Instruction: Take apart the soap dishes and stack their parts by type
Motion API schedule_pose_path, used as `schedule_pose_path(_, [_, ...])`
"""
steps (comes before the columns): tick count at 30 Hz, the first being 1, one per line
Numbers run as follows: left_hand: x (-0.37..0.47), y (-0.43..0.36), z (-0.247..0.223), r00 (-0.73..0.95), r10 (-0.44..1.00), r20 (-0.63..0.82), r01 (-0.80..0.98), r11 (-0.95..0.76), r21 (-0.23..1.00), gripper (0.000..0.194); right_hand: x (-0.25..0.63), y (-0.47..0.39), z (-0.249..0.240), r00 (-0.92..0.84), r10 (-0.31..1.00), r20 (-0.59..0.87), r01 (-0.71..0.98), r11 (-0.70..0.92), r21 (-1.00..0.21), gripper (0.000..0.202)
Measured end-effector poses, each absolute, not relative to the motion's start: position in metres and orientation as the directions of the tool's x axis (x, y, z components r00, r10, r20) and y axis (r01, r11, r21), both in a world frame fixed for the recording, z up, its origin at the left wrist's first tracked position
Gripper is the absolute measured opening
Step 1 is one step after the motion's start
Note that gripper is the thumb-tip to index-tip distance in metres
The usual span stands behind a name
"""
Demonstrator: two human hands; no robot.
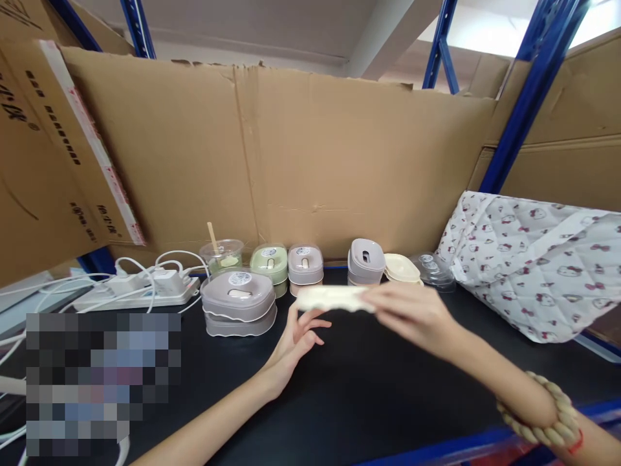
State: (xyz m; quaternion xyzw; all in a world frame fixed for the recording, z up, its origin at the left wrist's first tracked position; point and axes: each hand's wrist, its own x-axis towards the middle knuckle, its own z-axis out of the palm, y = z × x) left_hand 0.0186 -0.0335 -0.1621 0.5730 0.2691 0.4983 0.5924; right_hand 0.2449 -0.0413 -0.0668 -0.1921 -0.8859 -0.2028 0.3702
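A cream wavy-edged lid (pixel 330 298), seen nearly edge-on and a little blurred, is held up above the black tabletop. My right hand (pixel 412 317) grips its right end, fingers closed along the edge. Below the lid's left end is my left hand (pixel 298 336), its fingers spread; an upper finger seems to touch the corner, though the contact is partly hidden. Behind stand two-tier boxes with wavy rims: a large grey one (pixel 239 304), a green one (pixel 270 265), a small grey one (pixel 305 265) and another grey one (pixel 366 259). A cream box (pixel 402 268) sits further right.
Clear lids (pixel 431 268) lie at the back right beside a quilted patterned bag (pixel 538 265). On the left are a power strip (pixel 140 294) with white cables and a clear cup (pixel 226 252) with a stick. A cardboard wall (pixel 315 155) closes off the back.
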Motion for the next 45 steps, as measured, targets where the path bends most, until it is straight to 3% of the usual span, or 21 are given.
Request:
schedule_pose_path(2, [0.022,-0.035,-0.160,0.404,0.882,0.242,-0.220,-0.163,0.962,0.102,0.270,-0.018,-0.067,-0.477,0.145,0.867,0.688,0.676,0.265,0.020])
schedule_pose_path(4, [0.025,-0.036,-0.158,0.410,0.888,0.210,-0.145,-0.164,0.976,0.101,0.299,0.008,-0.073,-0.307,0.121,0.944,0.880,0.414,0.233,0.022])
schedule_pose_path(6, [0.027,-0.037,-0.156,0.400,0.898,0.183,-0.090,-0.160,0.983,0.094,0.324,0.031,-0.085,-0.246,0.242,0.939,0.946,0.268,0.179,0.023])
schedule_pose_path(9, [0.029,-0.038,-0.154,0.379,0.910,0.168,-0.065,-0.155,0.986,0.087,0.347,0.054,-0.105,-0.340,0.519,0.784,0.919,0.361,0.159,0.029])
schedule_pose_path(11, [0.029,-0.038,-0.154,0.370,0.914,0.166,-0.069,-0.151,0.986,0.083,0.354,0.063,-0.114,-0.355,0.637,0.684,0.903,0.423,0.076,0.029])
schedule_pose_path(14, [0.029,-0.034,-0.160,0.342,0.920,0.192,-0.095,-0.170,0.981,0.080,0.356,0.070,-0.118,-0.231,0.759,0.609,0.906,0.396,-0.150,0.027])
schedule_pose_path(17, [0.030,-0.031,-0.167,0.334,0.915,0.226,-0.107,-0.201,0.974,0.078,0.355,0.075,-0.118,-0.134,0.836,0.532,0.846,0.376,-0.378,0.039])
schedule_pose_path(19, [0.030,-0.033,-0.166,0.355,0.905,0.234,-0.077,-0.221,0.972,0.072,0.351,0.076,-0.117,-0.141,0.839,0.525,0.795,0.412,-0.445,0.042])
schedule_pose_path(22, [0.028,-0.038,-0.156,0.351,0.885,0.306,0.060,-0.348,0.936,0.054,0.336,0.070,-0.110,-0.116,0.746,0.655,0.769,0.485,-0.417,0.037])
schedule_pose_path(24, [0.024,-0.040,-0.145,0.314,0.837,0.449,0.256,-0.530,0.809,0.038,0.315,0.061,-0.100,-0.065,0.633,0.771,0.766,0.526,-0.368,0.033])
schedule_pose_path(26, [0.014,-0.037,-0.133,0.273,0.735,0.620,0.489,-0.662,0.568,0.024,0.286,0.049,-0.088,-0.057,0.538,0.841,0.743,0.586,-0.324,0.029])
schedule_pose_path(28, [-0.002,-0.029,-0.121,0.146,0.649,0.747,0.670,-0.620,0.408,0.025,0.252,0.036,-0.079,-0.174,0.470,0.865,0.676,0.696,-0.242,0.024])
schedule_pose_path(30, [-0.023,-0.019,-0.113,-0.030,0.569,0.822,0.817,-0.459,0.348,0.032,0.217,0.024,-0.073,-0.362,0.415,0.835,0.597,0.791,-0.134,0.023])
schedule_pose_path(32, [-0.043,-0.011,-0.108,-0.130,0.530,0.838,0.912,-0.266,0.310,0.035,0.185,0.016,-0.074,-0.500,0.411,0.762,0.533,0.840,-0.103,0.029])
schedule_pose_path(34, [-0.058,-0.006,-0.108,-0.134,0.562,0.816,0.945,-0.175,0.275,0.033,0.159,0.012,-0.078,-0.586,0.454,0.671,0.491,0.858,-0.150,0.046])
schedule_pose_path(38, [-0.061,-0.006,-0.110,-0.018,0.570,0.821,0.964,-0.208,0.166,0.036,0.126,0.013,-0.093,-0.647,0.589,0.484,0.489,0.808,-0.330,0.084])
schedule_pose_path(42, [-0.047,-0.014,-0.109,0.169,0.539,0.825,0.910,-0.406,0.079,0.036,0.115,0.019,-0.109,-0.630,0.625,0.462,0.429,0.775,-0.464,0.082])
schedule_pose_path(45, [-0.042,-0.017,-0.108,0.262,0.517,0.815,0.832,-0.548,0.080,0.030,0.119,0.021,-0.116,-0.571,0.661,0.487,0.413,0.744,-0.525,0.075])
